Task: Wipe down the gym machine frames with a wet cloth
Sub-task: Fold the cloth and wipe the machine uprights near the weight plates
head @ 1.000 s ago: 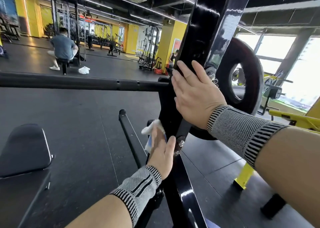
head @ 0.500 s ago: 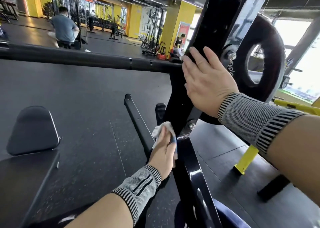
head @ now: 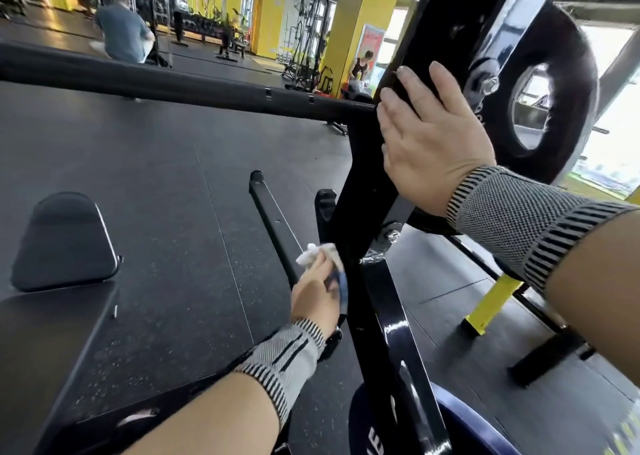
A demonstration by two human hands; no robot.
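Gym floor below; my left hand (head: 317,290) grips the cloth (head: 320,254) against the frame (head: 377,302), right hand (head: 431,143) pressing flat, fingers straight.

Single head-worn view, forward and down, close over the black machine frame (head: 377,184), lower edge seemingly motion-blurred.

I had my right hand (head: 429,146) laid flat, fingers straight, against the glossy black frame (head: 391,319) just beside a black weight plate (head: 554,84). Lower down, my left hand (head: 317,292) pressed a bunched white cloth (head: 311,252) to the frame's left edge. A black pad (head: 64,241) stood to the left on the dark floor (head: 173,177).
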